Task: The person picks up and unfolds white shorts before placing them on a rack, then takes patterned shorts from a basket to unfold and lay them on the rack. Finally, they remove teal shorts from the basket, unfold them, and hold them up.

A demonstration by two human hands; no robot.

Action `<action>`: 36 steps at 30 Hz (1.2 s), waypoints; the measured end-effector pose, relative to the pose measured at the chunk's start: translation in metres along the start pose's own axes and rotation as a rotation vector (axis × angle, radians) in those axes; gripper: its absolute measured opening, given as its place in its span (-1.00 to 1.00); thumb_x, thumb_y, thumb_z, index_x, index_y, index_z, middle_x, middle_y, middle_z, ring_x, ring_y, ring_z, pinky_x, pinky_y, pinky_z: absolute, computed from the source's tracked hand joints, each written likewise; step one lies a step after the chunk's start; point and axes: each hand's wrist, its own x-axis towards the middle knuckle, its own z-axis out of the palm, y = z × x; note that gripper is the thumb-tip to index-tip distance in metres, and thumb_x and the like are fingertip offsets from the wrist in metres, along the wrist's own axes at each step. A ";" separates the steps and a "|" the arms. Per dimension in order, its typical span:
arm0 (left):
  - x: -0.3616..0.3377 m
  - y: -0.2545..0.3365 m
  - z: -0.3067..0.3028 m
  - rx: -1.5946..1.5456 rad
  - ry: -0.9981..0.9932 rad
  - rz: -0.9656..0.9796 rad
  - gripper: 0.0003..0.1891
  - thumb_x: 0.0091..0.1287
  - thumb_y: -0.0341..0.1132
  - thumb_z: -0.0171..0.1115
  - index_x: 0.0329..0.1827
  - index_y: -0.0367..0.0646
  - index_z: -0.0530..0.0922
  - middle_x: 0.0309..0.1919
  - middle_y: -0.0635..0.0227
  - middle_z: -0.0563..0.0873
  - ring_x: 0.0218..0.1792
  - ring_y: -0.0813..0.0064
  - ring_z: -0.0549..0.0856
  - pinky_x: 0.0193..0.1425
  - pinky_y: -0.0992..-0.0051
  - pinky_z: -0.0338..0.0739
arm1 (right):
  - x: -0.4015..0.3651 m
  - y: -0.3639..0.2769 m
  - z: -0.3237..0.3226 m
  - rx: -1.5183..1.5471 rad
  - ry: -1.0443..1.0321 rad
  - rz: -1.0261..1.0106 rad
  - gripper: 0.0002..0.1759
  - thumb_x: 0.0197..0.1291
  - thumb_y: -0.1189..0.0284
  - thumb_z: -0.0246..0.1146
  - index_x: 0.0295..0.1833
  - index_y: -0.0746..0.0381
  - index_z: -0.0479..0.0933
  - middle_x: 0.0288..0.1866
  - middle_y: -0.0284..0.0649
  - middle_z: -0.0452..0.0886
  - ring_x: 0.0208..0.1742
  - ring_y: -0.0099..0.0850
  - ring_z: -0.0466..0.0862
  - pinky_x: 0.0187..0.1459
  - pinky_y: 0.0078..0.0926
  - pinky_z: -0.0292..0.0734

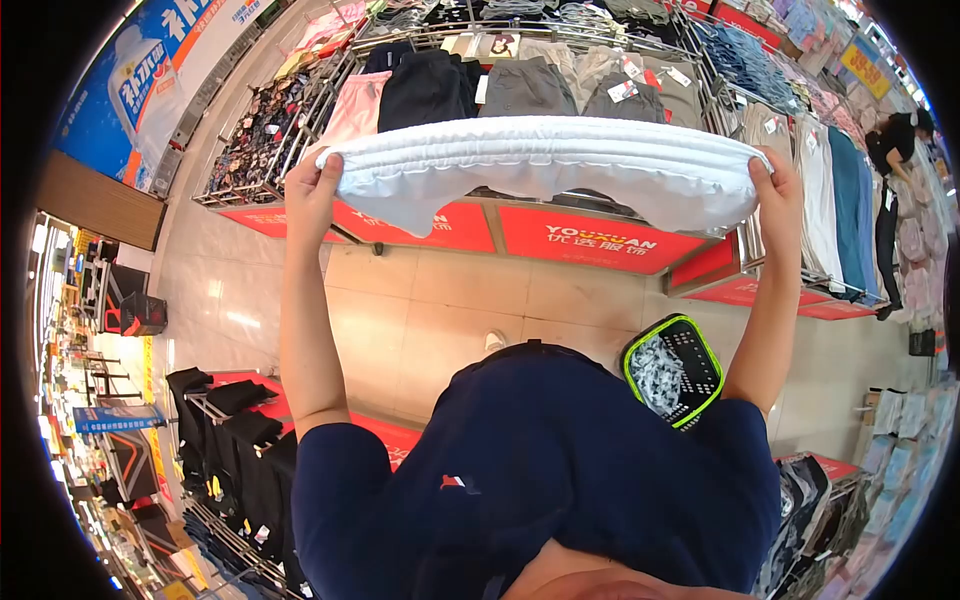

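Note:
A pale blue-white garment (560,165) with a gathered elastic waistband is stretched wide between my two hands, in front of a clothes rack. My left hand (318,180) pinches its left end, thumb on the near side. The right end is pinched in my right hand (773,180) at about the same height. Both arms reach straight forward. The garment's lower part hangs a short way below the band, and behind it are folded trousers (430,85) on the rack.
Red display panels (598,240) run beneath the rack. A black basket with a green rim (712,345) and patterned cloth inside stands on the floor near my right arm. Black clothes (235,440) hang at the lower left. Another person (895,140) is at the far right.

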 end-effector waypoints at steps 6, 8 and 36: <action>-0.002 0.023 -0.010 0.219 -0.078 0.311 -0.70 0.39 -0.20 0.21 -0.24 -0.33 0.63 -0.43 0.41 0.64 -0.31 0.52 0.58 0.03 0.42 0.48 | -0.033 -0.031 -0.003 -0.181 0.058 -0.224 -0.76 0.29 0.45 0.18 -0.05 0.40 0.59 -0.25 -0.26 0.66 -0.23 -0.50 0.61 -0.08 -0.55 0.48; -0.009 0.053 -0.003 0.481 -0.110 0.569 -0.81 0.27 -0.29 0.25 -0.28 -0.27 0.66 -0.41 0.30 0.68 -0.29 0.32 0.63 0.18 0.18 0.46 | -0.051 -0.052 0.001 -0.221 -0.019 -0.496 -0.79 0.22 0.47 0.18 -0.15 0.39 0.61 -0.32 -0.22 0.66 -0.28 -0.43 0.63 -0.10 -0.45 0.52; -0.066 -0.003 0.016 0.158 0.112 -0.033 -0.73 0.50 -0.29 0.08 -0.11 -0.36 0.61 -0.33 0.37 0.68 -0.31 0.64 0.58 -0.18 0.60 0.45 | -0.091 0.036 0.033 0.264 -0.071 0.166 -0.78 0.36 0.42 0.20 -0.07 0.37 0.58 -0.30 -0.44 0.58 -0.29 -0.70 0.49 -0.25 -0.71 0.37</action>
